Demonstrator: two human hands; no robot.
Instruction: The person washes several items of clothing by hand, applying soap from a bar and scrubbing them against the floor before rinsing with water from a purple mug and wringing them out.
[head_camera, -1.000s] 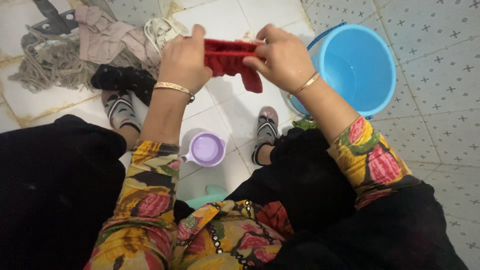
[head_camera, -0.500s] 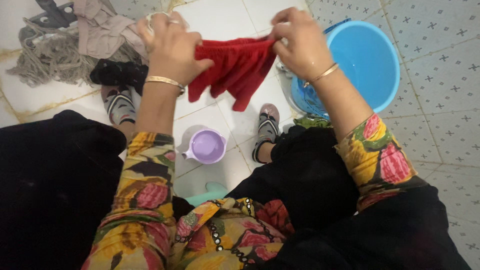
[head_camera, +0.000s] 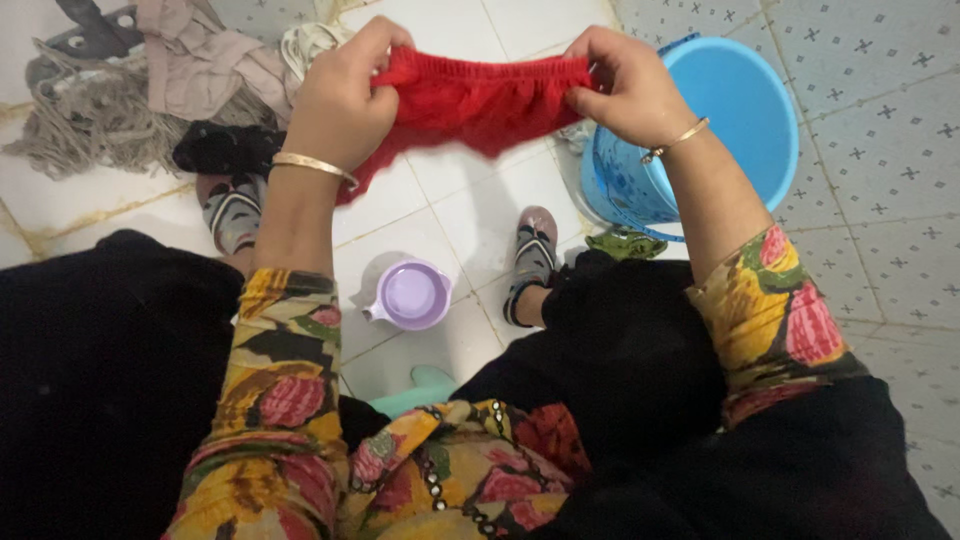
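A red garment (head_camera: 478, 98) is stretched flat between both hands above the tiled floor. My left hand (head_camera: 342, 100) pinches its left edge, a gold bangle on the wrist. My right hand (head_camera: 625, 85) grips the right edge, also with a bangle, just over the rim of a blue bucket (head_camera: 735, 120). The cloth's lower edge hangs loose below the hands.
A small lilac mug (head_camera: 412, 295) stands on the floor between my sandalled feet. A heap of pale clothes (head_camera: 205, 60) and a grey mop head (head_camera: 75, 125) lie at the far left, with a dark cloth (head_camera: 220, 148) beside them. A green scrap (head_camera: 628, 243) lies under the bucket.
The red garment, bunched a second ago, has been pulled out wide between my hands. My hands moved apart, the right one toward the bucket.
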